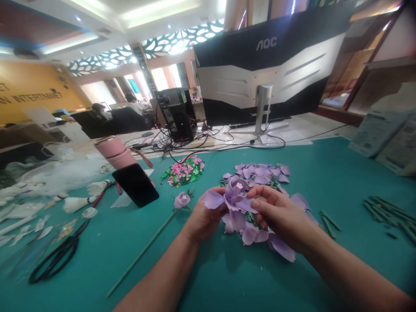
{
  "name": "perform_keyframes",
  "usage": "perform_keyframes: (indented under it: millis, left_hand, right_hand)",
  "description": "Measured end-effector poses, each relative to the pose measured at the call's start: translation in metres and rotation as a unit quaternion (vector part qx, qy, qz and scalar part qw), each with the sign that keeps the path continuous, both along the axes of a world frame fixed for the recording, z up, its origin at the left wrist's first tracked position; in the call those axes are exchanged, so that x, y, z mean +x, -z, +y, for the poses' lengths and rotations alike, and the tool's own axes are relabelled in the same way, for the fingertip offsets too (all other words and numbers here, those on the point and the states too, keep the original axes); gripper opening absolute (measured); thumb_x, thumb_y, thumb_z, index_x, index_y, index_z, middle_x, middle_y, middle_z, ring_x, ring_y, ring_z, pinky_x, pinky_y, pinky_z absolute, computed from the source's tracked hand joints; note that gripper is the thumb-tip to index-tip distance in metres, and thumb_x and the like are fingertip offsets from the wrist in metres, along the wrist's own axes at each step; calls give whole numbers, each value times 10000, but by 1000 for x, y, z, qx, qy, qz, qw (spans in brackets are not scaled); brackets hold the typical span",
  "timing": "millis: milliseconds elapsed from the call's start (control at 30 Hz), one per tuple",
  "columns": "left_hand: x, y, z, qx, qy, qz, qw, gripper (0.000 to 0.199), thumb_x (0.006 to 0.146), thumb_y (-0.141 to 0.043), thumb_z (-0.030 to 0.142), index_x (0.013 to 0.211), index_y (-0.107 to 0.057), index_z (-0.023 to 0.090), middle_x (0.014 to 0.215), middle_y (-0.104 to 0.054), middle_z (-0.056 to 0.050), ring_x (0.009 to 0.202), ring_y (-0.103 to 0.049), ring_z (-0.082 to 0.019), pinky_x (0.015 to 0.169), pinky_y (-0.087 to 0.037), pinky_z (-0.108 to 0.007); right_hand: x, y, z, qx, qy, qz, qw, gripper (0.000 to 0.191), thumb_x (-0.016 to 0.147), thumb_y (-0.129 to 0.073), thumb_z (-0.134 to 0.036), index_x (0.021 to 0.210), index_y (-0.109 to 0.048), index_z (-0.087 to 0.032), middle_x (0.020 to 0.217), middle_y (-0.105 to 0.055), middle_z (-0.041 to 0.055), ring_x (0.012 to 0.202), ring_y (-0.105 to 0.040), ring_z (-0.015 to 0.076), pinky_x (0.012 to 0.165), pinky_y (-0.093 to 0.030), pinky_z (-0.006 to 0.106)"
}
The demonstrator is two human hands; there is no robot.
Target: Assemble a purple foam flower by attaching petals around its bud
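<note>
Both hands meet over the green mat at a lilac artificial flower [236, 190] with a closed centre and wide petals spread around it. My left hand [206, 216] is closed round the flower's underside from the left, its fingertips partly hidden. On the other side, my right hand [276, 212] pinches a lilac petal [249, 204] at the flower's edge between thumb and fingers. Beneath and behind the hands lies a pile of loose lilac petals [261, 175]. Left of my left hand, a finished-looking lilac rose [182, 199] lies on a long green stem [143, 252].
Green stem pieces [388, 212] lie at the right. A pink and green heap of small parts [185, 170], a tilted phone [135, 185], a pink bottle [113, 152], black-handled scissors [55, 260] and shuttlecocks [78, 203] are left. Behind stand a monitor [234, 82], cables and boxes [386, 125].
</note>
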State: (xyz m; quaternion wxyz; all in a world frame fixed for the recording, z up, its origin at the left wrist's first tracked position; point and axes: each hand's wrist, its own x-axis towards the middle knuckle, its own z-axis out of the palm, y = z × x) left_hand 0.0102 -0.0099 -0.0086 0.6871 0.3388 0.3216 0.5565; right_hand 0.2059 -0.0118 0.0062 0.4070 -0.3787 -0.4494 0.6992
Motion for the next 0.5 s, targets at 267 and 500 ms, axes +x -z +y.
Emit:
perform_keyframes:
  millis: [267,500]
  left_hand:
    - [0,-1,-1,-6,-15,4,1000,424,531,-942,278,856,-706,145,768,-691,-32,687,-636,-128,676,-501,-220]
    - [0,0,-2,9,-8,10,1000,404,557,-927,264,874,-704,151,808,-698,-39,699,-644,-147,696,-502,-249]
  right_hand:
    - [-2,-5,-1,-8,12,-5,1000,347,742,-784,-424,907,-555,-223,571,-495,-67,494,-467,85,460,-352,220]
    - [-1,-1,-1,-1,12,-6,1000,305,784,-757,-406,918,-556,-220,606,-526,-56,501,-481,84,471,-365,226]
